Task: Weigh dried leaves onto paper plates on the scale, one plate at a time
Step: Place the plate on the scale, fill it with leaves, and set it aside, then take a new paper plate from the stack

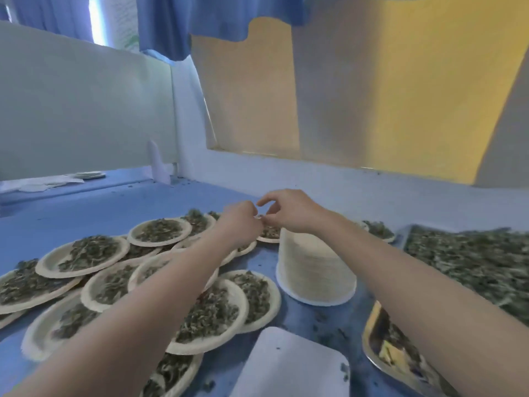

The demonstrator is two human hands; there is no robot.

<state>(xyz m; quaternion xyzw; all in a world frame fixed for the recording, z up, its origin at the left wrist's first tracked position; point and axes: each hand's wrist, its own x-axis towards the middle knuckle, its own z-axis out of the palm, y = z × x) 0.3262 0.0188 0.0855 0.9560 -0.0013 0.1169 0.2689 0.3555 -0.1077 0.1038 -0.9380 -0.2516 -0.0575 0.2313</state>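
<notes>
Dried leaves: lying heaped in a metal tray (406, 233) to the right of the plate stack (315, 270), and spread in small piles on the filled plates (86, 256) to the stack's left.
Plate stack: a tall column of empty paper plates, sitting upside down on the blue table (71, 207), wider at the bottom rim than at the top.
Left hand (243, 222): reaching in over the filled plates and meeting the other hand right above the top of the plate stack; its fingers are curling inward, but blur is keeping me from telling whether they are pinching anything.
Right hand (289, 213): hovering over the top of the plate stack, thumb and forefinger arching toward the left hand; whether it is gripping the top plate's edge cannot be told.
Filled plates: overlapping one another left of the plate stack, a few more showing behind it.
Scale (289, 365): its white square platform sitting bare, in front of the plate stack.
Second tray (369, 336): lying in front and to the right of the plate stack, partly hidden under the right forearm.
</notes>
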